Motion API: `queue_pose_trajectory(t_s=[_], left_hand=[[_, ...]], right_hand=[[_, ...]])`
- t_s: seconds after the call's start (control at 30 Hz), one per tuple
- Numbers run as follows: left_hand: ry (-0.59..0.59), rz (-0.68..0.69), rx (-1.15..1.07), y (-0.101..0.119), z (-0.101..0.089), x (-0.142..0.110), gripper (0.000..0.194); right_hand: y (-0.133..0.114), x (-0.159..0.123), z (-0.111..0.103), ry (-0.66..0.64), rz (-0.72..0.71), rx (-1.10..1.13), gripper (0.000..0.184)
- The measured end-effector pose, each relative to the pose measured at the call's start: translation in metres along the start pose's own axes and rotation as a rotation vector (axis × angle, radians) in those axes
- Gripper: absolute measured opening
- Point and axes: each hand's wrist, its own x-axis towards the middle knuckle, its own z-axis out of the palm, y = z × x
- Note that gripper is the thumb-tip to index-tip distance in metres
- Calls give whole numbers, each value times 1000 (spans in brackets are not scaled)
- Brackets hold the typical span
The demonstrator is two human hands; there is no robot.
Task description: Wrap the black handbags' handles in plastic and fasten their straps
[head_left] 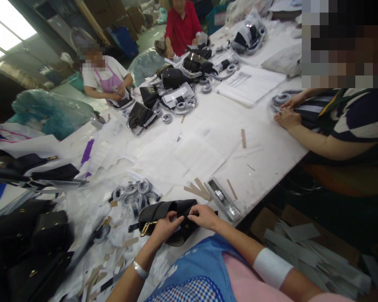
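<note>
A black handbag [164, 208] with a gold buckle [145, 228] lies on its side at the table's near edge, close to my body. My left hand [167, 227] closes on the bag near its middle, and a bit of something pale shows by the fingers. Just to the right, my right hand [203, 217] pinches at the bag's edge with thumb and fingers together. Exactly what the fingertips grasp is too small to make out. Behind the bag is a heap of rolled grey straps [137, 193]. A clear tape dispenser or case [222, 197] rests beyond my right hand.
Finished-looking black bags [31, 235] pile up at left, beside paper scraps [113, 260]. Brown card strips [198, 188] and white sheets [198, 155] lie on the white table [271, 167]. More bags [176, 77] stand at the far side. Several co-workers sit around; one person's hands [288, 115] work at right.
</note>
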Motion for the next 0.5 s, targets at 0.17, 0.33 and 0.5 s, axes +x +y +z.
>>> queue_pose_trajectory(t_s=[0.17, 0.33, 0.5], left_hand=[[-31, -32, -25, 2, -1, 0, 32], [-42, -67, -68, -1, 3, 1, 31], [-28, -97, -134, -6, 5, 0, 34]], right_hand=[[-1, 1, 3, 20, -29, 11, 23], [-4, -1, 2, 13, -43, 2, 20], [-2, -2, 2, 5, -54, -14, 19]])
